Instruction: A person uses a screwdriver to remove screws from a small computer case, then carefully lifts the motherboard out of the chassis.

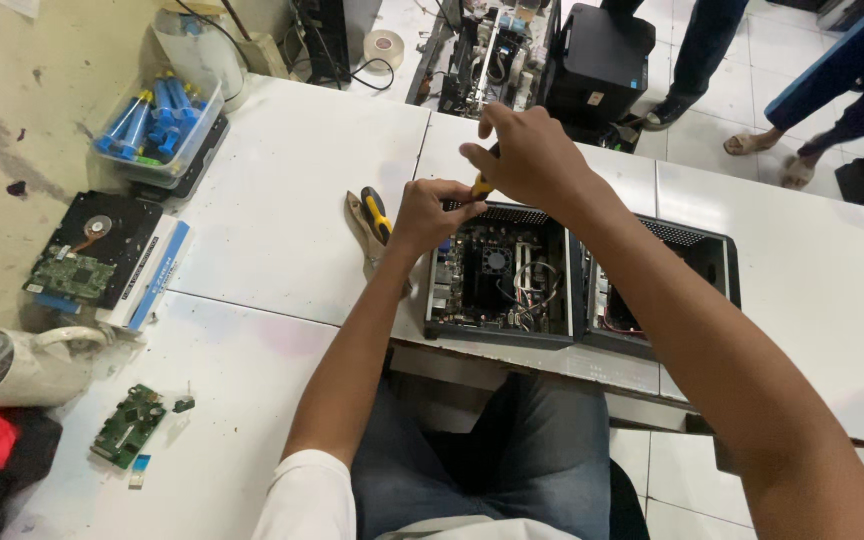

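Right hand [530, 155]: fingers clamped round the yellow-and-black handle of a screwdriver [482, 184], held above the far left corner of the open computer case [497, 275].
Left hand [432, 212]: fingers curled together at the case's far left edge, pinching or steadying something near the tool's tip (what exactly, I cannot tell; the knuckles hide it).
Screwdriver axis: tilted, handle up toward the right hand, shaft slanting down and left toward the left fingertips; the tip itself is hidden.
Key relation: the screwdriver lies between the two hands, already in the right; the left hand is just beside its lower end, touching or nearly so.
Case: black, lid off, circuit board and wires exposed; it sits at the near edge of the white counter [292, 200], directly below both hands.
Second case [687, 270]: just beside the first, to its right, also open.
Spare screwdriver [376, 213]: same colours, lying on the counter just left of the left hand, long axis pointing away from the person.
Farther left: bare hard drive [102, 250], small green board [128, 425], tub of blue syringes [157, 125].
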